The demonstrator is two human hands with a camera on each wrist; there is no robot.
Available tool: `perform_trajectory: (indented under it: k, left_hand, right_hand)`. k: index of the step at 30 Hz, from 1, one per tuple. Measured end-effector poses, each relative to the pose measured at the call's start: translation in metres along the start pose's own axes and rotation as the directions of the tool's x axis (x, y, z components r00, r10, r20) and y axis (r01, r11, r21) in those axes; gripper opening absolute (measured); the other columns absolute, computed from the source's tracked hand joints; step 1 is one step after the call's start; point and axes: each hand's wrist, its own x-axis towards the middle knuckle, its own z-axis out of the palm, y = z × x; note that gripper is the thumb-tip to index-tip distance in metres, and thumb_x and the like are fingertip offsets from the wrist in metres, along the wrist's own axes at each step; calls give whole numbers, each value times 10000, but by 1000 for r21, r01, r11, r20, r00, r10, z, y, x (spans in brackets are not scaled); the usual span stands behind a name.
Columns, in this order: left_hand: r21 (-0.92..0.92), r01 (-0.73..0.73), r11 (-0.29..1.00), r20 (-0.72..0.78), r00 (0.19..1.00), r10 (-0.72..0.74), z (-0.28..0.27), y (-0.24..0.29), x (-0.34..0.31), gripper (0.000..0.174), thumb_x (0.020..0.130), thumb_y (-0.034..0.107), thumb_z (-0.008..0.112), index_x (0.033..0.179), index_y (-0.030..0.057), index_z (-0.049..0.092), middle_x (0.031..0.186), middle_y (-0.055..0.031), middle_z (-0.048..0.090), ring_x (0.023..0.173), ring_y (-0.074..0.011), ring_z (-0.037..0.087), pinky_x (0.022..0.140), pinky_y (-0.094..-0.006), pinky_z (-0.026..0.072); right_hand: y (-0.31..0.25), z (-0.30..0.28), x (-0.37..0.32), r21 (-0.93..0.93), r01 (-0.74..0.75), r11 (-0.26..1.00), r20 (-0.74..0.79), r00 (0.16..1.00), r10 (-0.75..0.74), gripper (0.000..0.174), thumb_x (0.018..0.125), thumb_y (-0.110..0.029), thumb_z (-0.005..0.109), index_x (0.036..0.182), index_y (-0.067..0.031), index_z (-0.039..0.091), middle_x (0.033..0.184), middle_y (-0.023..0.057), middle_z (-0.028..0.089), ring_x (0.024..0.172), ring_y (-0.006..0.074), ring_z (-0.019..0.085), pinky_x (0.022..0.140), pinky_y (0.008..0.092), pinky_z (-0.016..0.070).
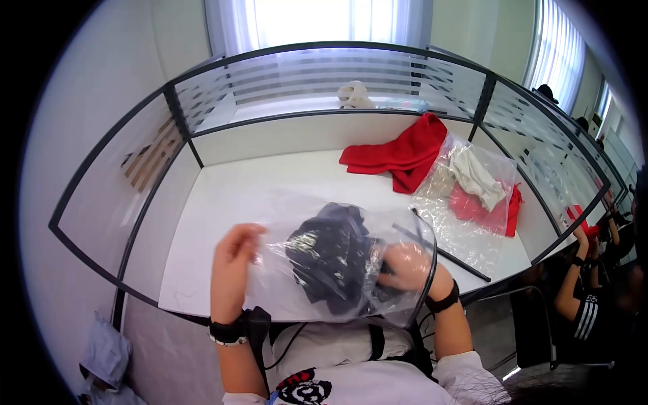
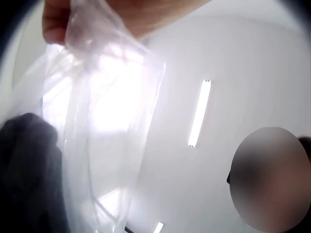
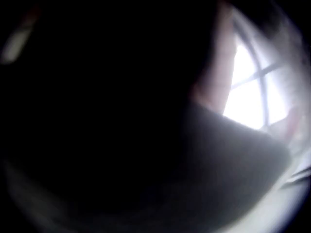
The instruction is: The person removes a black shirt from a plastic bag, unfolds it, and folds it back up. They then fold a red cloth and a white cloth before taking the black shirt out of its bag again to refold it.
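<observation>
A clear plastic bag (image 1: pixel 270 270) lies over the front of the white table, with a bunched dark grey cloth (image 1: pixel 331 256) inside it. My left hand (image 1: pixel 235 260) pinches the bag's left edge; in the left wrist view its fingers (image 2: pixel 56 22) hold a gathered fold of the film. On the other side, my right hand (image 1: pixel 408 266) is seen through the film, its fingers curled at the cloth's right side. Dark cloth (image 3: pixel 238 165) fills most of the right wrist view and hides much of that hand.
Behind to the right lies a red cloth (image 1: pixel 395 158). Beside it, another clear bag (image 1: pixel 432 202) holds white cloth (image 1: pixel 476 179) and red cloth. A thin black strip (image 1: pixel 466 263) lies near the front right edge. Framed panels (image 1: pixel 337 115) enclose the table's back and sides.
</observation>
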Motion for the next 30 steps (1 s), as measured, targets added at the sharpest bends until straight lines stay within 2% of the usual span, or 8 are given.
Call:
perform_trajectory:
  k: [6, 11, 13, 17, 20, 26, 28, 30]
  left_hand:
    - [-98, -348, 932, -680, 708, 193, -92, -26, -2, 185, 999, 52, 490, 1142, 33, 605, 1043, -19, 574, 931, -90, 524, 830, -239, 425]
    - [1, -521, 854, -779, 535, 327, -110, -4, -30, 222, 986, 64, 460, 1172, 2, 562, 1157, -71, 553, 1097, -158, 535, 990, -293, 408]
    - [224, -377, 899, -891, 295, 346, -88, 27, -39, 224, 993, 84, 472, 1178, -11, 555, 1183, -103, 536, 1098, -190, 547, 985, -324, 433]
    - [906, 37, 423, -424, 125, 897, -90, 35, -64, 302, 1027, 195, 505, 1199, -49, 550, 1208, -147, 524, 1011, -238, 581, 892, -351, 491]
    - [546, -296, 784, -811, 47, 583, -67, 54, -65, 344, 1041, 255, 502, 1190, -51, 551, 1210, -164, 531, 1008, -259, 597, 909, -342, 486]
    - [779, -440, 447, -324, 328, 888, -32, 33, -56, 265, 1008, 306, 521, 932, 59, 579, 1459, -233, 410, 1320, -374, 471, 1186, -540, 303]
    - [181, -749, 637, -207, 604, 770, 16, 39, -59, 138, 844, 146, 719, 801, 110, 593, 1336, -235, 523, 1316, -436, 492, 1112, -637, 364]
    - [-28, -720, 693, 353, 642, 681, 38, 54, -58, 165, 803, 34, 729, 790, 50, 565, 1260, -200, 623, 1271, -453, 558, 1090, -564, 418]
  right_hand:
    - [18, -30, -11, 20, -157, 987, -311, 937, 156, 324, 771, -132, 722, 1064, -40, 617, 949, 212, 667, 907, 418, 637, 789, 471, 510]
    - [29, -24, -12, 10, -158, 987, -365, 919, 151, 311, 802, -126, 729, 1080, -47, 614, 971, 179, 660, 928, 397, 639, 802, 456, 519]
    - [32, -21, -13, 54, -176, 983, -301, 936, 184, 322, 797, -119, 737, 1087, -26, 632, 974, 206, 673, 943, 412, 636, 829, 446, 512]
    - [34, -19, -12, 83, -246, 966, -274, 926, 260, 323, 791, -127, 742, 1071, -13, 628, 953, 205, 681, 942, 404, 648, 820, 451, 512]
    - [31, -25, -14, 99, -275, 956, -268, 918, 291, 387, 799, -161, 756, 1130, -13, 623, 1091, 204, 666, 1011, 388, 637, 876, 433, 507]
    - [-41, -53, -23, 120, 117, 986, -421, 905, -56, 834, 791, -327, 834, 1458, -28, 433, 1508, 251, 391, 1325, 415, 483, 1075, 444, 430]
    - [-65, -50, -26, 750, 217, 625, -221, 973, -71, 965, 800, -295, 837, 1552, -46, 286, 1551, 223, 351, 1318, 359, 512, 1038, 419, 475]
    - [-70, -34, -26, 941, 87, 326, -10, 973, -232, 1052, 851, -255, 803, 1605, -52, 98, 1570, 200, 333, 1321, 290, 516, 1014, 384, 489]
